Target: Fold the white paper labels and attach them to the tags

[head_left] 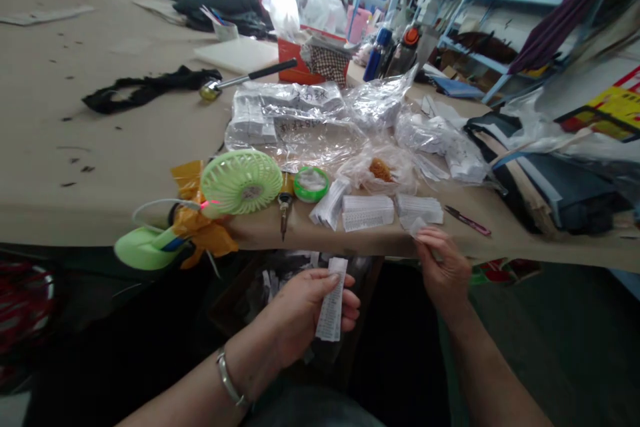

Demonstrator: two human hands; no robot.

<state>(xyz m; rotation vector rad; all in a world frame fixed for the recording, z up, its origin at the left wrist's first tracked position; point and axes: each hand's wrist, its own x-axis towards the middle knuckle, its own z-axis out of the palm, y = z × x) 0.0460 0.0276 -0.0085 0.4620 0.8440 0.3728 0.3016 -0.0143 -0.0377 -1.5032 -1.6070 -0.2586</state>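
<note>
My left hand (310, 307), with a bracelet on its wrist, grips a narrow strip of printed labels (331, 307) between thumb and fingers, below the table edge. At the table's front edge my right hand (443, 267) pinches a small white label (417, 226). Beside those fingertips lies a stack of printed labels (423, 208). Left of it are a second label stack (367, 212) and a fanned bundle of labels (330, 203). Thread snips (467, 220) with a pinkish handle rest to the right. A round green tub (311, 184) stands behind the bundle.
A green fan (241, 182) is fixed at the table edge, with a screwdriver-like tool (285, 213) beside it. Clear plastic bags (305, 120) lie behind the labels. Dark folded fabric (565, 180) sits at the right. A box of scraps (270, 287) is under the table.
</note>
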